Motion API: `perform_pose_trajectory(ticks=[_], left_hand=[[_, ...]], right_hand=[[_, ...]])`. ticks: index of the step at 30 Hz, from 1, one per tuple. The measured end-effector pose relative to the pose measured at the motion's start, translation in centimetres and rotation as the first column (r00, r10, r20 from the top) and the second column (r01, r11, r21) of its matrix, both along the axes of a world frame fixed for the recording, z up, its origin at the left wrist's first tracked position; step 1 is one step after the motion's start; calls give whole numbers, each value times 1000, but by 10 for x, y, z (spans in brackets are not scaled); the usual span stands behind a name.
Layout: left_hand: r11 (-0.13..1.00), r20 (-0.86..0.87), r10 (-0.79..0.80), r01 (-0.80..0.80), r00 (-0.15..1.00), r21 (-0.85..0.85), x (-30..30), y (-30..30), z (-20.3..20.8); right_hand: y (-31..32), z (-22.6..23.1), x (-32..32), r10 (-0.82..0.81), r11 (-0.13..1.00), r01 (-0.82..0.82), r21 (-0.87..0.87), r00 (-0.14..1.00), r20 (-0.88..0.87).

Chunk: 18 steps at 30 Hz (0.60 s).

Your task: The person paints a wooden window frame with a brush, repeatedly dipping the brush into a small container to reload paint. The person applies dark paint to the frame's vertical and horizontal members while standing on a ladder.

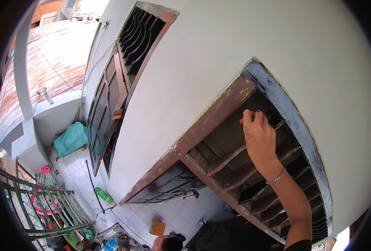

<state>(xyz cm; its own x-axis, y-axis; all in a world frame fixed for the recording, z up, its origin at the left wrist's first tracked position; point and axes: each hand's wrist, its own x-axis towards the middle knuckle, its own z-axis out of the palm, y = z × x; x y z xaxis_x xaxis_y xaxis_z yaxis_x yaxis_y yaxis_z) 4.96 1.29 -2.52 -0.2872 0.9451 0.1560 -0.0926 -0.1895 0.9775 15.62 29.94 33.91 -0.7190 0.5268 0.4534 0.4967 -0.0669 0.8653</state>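
Observation:
My right hand (259, 138) is raised to the slatted vent above a doorway, a bracelet on its wrist. Its fingers are closed on a thin tool with a red end (241, 121); the tool's other end is hidden. Around the hand are slanted brown and black slats (228, 161), set in a brown door frame (212, 113) whose top piece (283, 94) is blue-grey with dark patches. At the lower edge my left hand (161, 243) is closed on a dark round container (173, 244), partly cut off by the picture's edge.
White wall (168, 92) surrounds the frame. A dark door (166, 184) stands below. Leftward are a barred window (141, 35), an open shutter (110, 90), a teal cover (71, 139) and a green railing (47, 190). Orange-yellow sheet (157, 228) and green bottle (104, 195) lie on tiles.

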Motion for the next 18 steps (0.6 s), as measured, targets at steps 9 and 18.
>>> perform_pose_trajectory(ticks=[9,18], left_hand=[[999,-63,39,-41,997,-27,0,-1,0],[997,-72,65,-68,995,-38,4,-1,-14]], right_hand=[[-44,-6,-28,116,993,-115,30,993,-11],[-48,-19,-31,45,999,-44,16,998,-44]])
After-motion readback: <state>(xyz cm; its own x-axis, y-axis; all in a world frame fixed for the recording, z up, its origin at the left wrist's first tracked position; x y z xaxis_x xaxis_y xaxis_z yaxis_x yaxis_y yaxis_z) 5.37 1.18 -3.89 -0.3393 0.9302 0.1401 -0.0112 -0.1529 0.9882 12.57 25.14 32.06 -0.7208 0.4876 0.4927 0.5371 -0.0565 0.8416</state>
